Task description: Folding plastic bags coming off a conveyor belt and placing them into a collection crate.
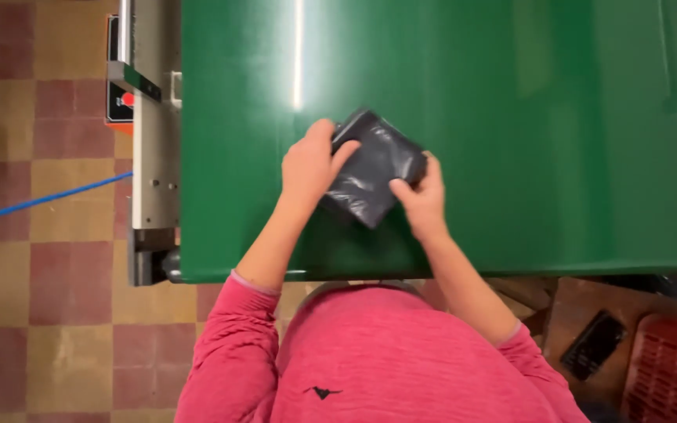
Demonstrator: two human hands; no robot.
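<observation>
Both hands grip black packet [371,168] on green counter [550,117]: left hand [309,166] at 9, right hand [421,200] at 4; packet not yet released.

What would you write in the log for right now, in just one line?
left hand: on black plastic packet | right hand: gripping packet's near edge | packet: flat on green belt
</observation>
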